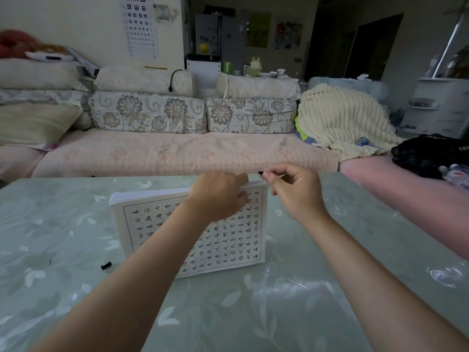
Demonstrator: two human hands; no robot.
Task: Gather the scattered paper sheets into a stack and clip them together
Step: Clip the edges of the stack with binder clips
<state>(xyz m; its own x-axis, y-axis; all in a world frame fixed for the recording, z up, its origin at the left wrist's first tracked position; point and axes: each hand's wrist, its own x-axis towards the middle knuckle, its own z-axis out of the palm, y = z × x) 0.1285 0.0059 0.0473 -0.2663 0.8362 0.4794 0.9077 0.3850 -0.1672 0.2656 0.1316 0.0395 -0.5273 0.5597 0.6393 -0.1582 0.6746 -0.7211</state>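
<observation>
**At the stack's far right corner, both hands meet**

Our left hand [219, 196] is curled over the far edge of the stack [152, 224], fingers gripping it close to the right corner. Our right hand [291, 191] hovers just beside that corner, thumb and forefinger pinching a small black clip [260, 172]; the other fingers are loosely bent. Most of the clip is hidden by the fingertips, so we cannot tell whether it already touches the paper.

The stack sits in the middle of the table [253, 313], its sheets squared together, the top one printed with a grid of characters. Our left forearm crosses its near right part.

A second clip [106, 266], also black, lies on the table just left of the stack's near left corner, apart from it.

Beyond the table's far edge runs a sofa [177, 153] with flowered cushions. A cream blanket [340, 120] is heaped at its right end, with a black bag [429, 153] further right. An eye chart [139, 24] hangs on the far wall.
</observation>
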